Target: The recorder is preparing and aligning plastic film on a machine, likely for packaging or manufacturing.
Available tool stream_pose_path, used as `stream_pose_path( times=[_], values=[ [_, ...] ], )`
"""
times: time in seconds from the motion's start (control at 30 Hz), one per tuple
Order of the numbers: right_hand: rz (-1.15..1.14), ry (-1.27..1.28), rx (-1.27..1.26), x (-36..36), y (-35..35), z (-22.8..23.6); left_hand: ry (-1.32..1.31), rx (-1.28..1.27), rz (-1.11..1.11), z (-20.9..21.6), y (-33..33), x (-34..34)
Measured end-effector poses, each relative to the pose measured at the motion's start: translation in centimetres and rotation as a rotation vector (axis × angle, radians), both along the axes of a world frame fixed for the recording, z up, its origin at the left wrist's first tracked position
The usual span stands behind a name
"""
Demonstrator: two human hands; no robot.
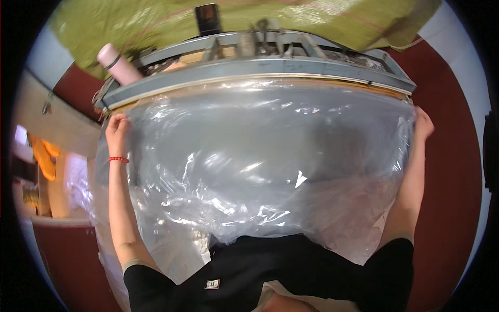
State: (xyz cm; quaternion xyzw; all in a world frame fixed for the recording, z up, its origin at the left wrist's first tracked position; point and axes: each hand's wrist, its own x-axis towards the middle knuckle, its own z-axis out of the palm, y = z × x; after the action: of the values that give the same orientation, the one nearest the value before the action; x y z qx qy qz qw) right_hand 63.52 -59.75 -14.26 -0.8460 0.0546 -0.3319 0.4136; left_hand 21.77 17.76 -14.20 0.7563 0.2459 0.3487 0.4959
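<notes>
A wide sheet of clear plastic film (249, 151) stretches across the machine bench in front of me and hangs down toward my body. At its far left corner my left hand (117, 126) is closed, pinching the film's edge. My right hand (424, 122) grips the opposite far corner, its fingers closed as well. Both arms reach forward and apart, with the film spread between them. The sheet is wrinkled and shiny along its near part and smoother toward the far edge. A red bead bracelet (118, 159) circles my left wrist.
Beyond the film runs a grey metal frame (260, 67) with tools and small parts inside. A pink flask (119, 65) leans at its left end. Behind lie a dark phone-like slab (208, 20) and yellow-green sheeting (322, 21). An open doorway (57, 166) shows at left.
</notes>
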Motion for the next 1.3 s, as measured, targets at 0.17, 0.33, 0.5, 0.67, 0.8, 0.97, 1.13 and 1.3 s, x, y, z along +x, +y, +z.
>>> stream_pose_path(
  times=[0.17, 0.33, 0.5, 0.67, 0.8, 0.97, 1.13, 1.3],
  values=[
    [-0.479, -0.309, -0.497, -3.4, 0.1, 5.8, -0.144, -0.025, -0.24, 4.6, -8.6, -3.1],
    [0.683, -0.075, -0.106, -14.8, 28.9, 11.4, -0.136, 0.014, -0.249, 6.8, -12.7, -7.4],
    [1.444, -0.388, -0.377, -27.3, 46.5, 7.2, -0.053, 0.343, -0.288, 8.7, -14.6, -9.6],
    [1.913, 0.396, -0.13, -28.4, 48.6, 4.1, 0.236, 0.181, -0.376, 8.0, -14.6, -12.4],
    [1.394, 0.408, -0.142, -20.9, 38.8, 2.3, 0.544, -0.031, -0.611, 0.4, -13.7, -17.3],
    [0.544, 0.355, -0.037, -7.2, 9.4, -1.8, 0.766, -0.214, -0.684, -6.8, -13.5, -19.6],
    [0.255, 0.207, 0.279, -5.7, -21.3, -2.3, 0.95, 0.047, -0.366, -6.3, -1.5, -22.2],
    [-0.021, 0.118, 0.312, -5.8, -27.3, -4.2, 0.624, 0.67, 0.338, 7.4, 12.7, -23.9]
  ],
)
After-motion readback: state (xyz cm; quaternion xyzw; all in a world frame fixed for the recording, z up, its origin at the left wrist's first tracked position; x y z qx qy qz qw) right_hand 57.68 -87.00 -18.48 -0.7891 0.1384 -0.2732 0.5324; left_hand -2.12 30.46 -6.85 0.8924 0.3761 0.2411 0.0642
